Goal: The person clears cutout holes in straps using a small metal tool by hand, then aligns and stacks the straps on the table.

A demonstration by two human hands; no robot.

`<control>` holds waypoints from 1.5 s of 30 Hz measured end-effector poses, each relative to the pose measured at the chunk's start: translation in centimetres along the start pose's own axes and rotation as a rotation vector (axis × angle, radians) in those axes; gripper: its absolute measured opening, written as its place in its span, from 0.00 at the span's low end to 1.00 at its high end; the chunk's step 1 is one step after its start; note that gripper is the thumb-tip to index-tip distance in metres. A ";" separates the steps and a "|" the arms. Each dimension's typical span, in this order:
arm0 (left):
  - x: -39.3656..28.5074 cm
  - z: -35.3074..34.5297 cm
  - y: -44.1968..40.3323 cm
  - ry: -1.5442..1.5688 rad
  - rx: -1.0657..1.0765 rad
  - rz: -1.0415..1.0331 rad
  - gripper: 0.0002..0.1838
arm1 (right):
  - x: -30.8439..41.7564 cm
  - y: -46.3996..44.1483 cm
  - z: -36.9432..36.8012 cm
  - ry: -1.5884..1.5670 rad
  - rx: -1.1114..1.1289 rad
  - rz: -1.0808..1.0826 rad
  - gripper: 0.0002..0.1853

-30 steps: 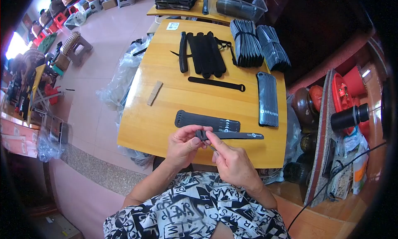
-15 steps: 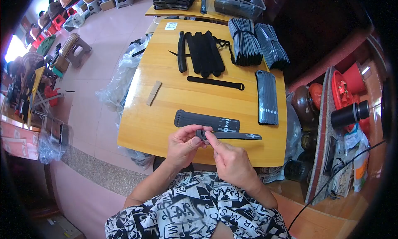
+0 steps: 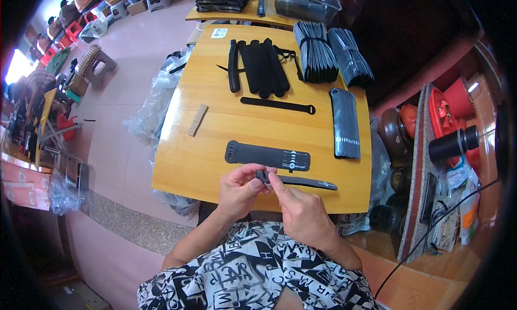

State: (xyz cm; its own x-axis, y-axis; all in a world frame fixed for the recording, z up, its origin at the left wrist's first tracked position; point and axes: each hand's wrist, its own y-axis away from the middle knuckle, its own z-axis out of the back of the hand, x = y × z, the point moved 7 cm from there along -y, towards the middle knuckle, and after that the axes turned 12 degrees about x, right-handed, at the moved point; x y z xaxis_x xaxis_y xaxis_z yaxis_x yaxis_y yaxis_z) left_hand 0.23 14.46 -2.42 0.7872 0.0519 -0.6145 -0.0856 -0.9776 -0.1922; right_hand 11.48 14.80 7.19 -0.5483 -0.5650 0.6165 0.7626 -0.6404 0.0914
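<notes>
A dark grey strap (image 3: 309,183) with a small white print points to the right over the table's near part. My left hand (image 3: 240,190) pinches its looped end between thumb and fingers. With thumb and index finger closed on the strap near that end, my right hand (image 3: 301,209) sits just right of my left one. Fine detail at the fingertips is partly hidden. Just beyond both hands lies a fanned row of grey straps (image 3: 266,155) with white print. A single black strap (image 3: 277,105) rests farther up the table.
On the wooden table (image 3: 177,164) are black straps (image 3: 264,68), a flat tan piece (image 3: 198,120), a grey bundle (image 3: 345,124) and banded bundles (image 3: 316,53). A clear bin (image 3: 301,6) stands behind. Shelves with a black cylinder (image 3: 453,146) are at right. People sit far left.
The held strap's free end has dipped towards me and swung slightly left. Both hands keep their grip in nearly the same place. The view has shifted slightly.
</notes>
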 end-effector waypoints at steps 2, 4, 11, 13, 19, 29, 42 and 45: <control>0.1 -0.2 0.1 0.005 0.000 0.002 0.17 | -0.2 0.1 -0.1 -0.055 0.021 -0.010 0.29; 0.2 -0.2 0.2 0.010 0.012 0.005 0.17 | -0.4 0.2 -0.3 -0.110 0.035 -0.014 0.29; 0.1 -0.7 0.4 0.069 0.053 0.008 0.16 | -1.2 0.4 -0.9 -0.373 0.089 -0.043 0.30; 0.1 -0.6 0.5 0.061 0.044 0.006 0.16 | -1.4 0.3 -0.9 -0.394 0.097 -0.067 0.30; -0.1 -0.5 0.4 0.023 0.027 0.001 0.16 | -1.3 0.3 -0.9 -0.374 0.044 -0.074 0.28; -0.2 -0.3 0.3 -0.018 0.039 -0.030 0.17 | -1.3 0.1 -0.8 -0.400 0.061 -0.080 0.29; -0.5 -0.4 0.5 -0.054 0.040 -0.038 0.17 | -1.2 0.2 -1.1 -0.425 0.033 -0.099 0.26; -0.7 -0.4 0.6 -0.107 0.048 -0.050 0.16 | -1.7 0.3 -1.6 -0.495 0.016 -0.071 0.26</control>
State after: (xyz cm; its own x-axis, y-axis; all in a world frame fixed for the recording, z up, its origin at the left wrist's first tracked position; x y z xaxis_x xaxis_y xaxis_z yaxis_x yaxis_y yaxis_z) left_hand -0.12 13.79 -1.83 0.7219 0.1242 -0.6807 -0.0790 -0.9625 -0.2594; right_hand 12.08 14.78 4.91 -0.3733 -0.2032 0.9052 0.7368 -0.6578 0.1561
